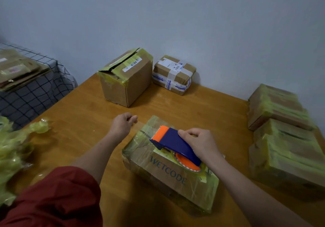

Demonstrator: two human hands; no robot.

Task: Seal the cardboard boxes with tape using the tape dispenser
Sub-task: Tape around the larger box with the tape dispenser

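Tape (139,126) stretched across the box (175,178)
I saw the left hand (122,125) pinch its end beyond the box, while the right hand (199,143) gripped the dispenser (171,143) atop it — likely for tension.

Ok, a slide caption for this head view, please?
Right hand holds the blue-and-orange tape dispenser on the WETCODE box while the left hand pinches the clear tape end.

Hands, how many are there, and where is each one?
2. The left hand pinches the tape end just past the box; the right hand grips the tape dispenser on the box. Both show fully.
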